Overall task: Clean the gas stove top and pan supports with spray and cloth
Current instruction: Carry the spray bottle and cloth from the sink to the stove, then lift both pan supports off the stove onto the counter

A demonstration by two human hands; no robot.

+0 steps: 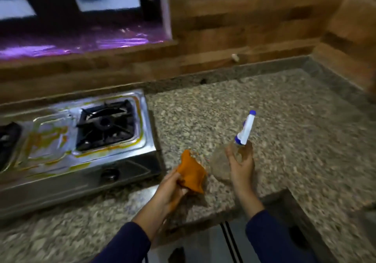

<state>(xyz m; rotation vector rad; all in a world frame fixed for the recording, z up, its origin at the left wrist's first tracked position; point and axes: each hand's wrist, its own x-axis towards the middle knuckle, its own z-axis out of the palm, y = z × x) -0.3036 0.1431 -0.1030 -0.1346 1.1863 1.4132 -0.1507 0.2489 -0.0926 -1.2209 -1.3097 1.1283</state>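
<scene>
A steel gas stove [114, 173] sits at the left of the granite counter, its top smeared with yellow-orange stains. A black pan support [105, 124] rests over the right burner; part of a second one [8, 138] shows at the far left. My left hand [171, 189] grips a crumpled orange cloth [192, 173] just right of the stove's front corner. My right hand [241, 165] holds a clear spray bottle [220, 165] by its neck, above the counter. Its white and blue spray head [246, 128] points up and away.
The speckled granite counter [274, 120] runs to the right and turns at the back corner. A wood-look wall [244, 29] rises behind it. A window sill [81, 41] with a purple glare lies above the stove. A black control knob [109, 174] sits on the stove's front.
</scene>
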